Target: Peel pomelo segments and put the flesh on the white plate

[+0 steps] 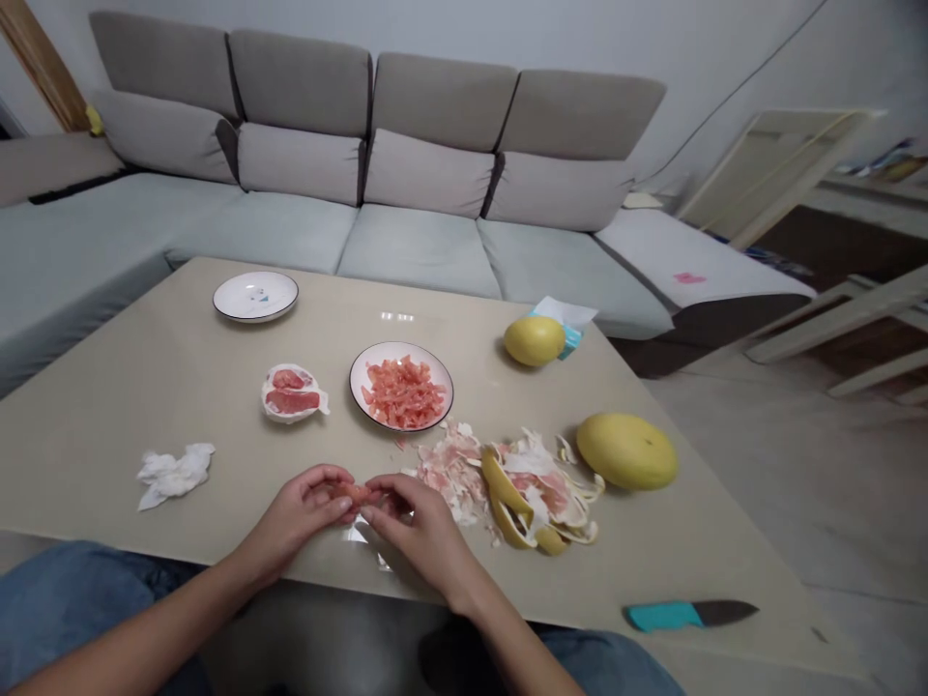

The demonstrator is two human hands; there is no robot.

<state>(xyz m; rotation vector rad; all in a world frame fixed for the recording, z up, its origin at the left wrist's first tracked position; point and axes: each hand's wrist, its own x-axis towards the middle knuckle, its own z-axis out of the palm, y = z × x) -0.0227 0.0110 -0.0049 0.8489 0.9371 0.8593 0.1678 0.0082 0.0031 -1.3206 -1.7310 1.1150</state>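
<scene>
Between my two hands, over the table's near edge, is a small piece of red pomelo flesh (353, 492). My left hand (308, 503) pinches it from one side, and the fingers of my right hand (413, 517) close on its other end. Just beyond them stands a white plate (361, 404) with a dark rim, heaped with pulled-apart red pomelo flesh (404, 391). To its left lies a partly opened chunk of pomelo (291, 394) with white pith around red segments. Right of my hands is a pile of membrane scraps (453, 469) and yellow rind (507, 498).
Two whole yellow pomelos, one at the back (535, 341) by a tissue pack (569, 338), one at the right (627, 451). A knife with a teal handle (663, 616) lies near right. Crumpled tissue (175, 475) and another plate (239, 300) are left. A sofa (420, 246) stands behind the table.
</scene>
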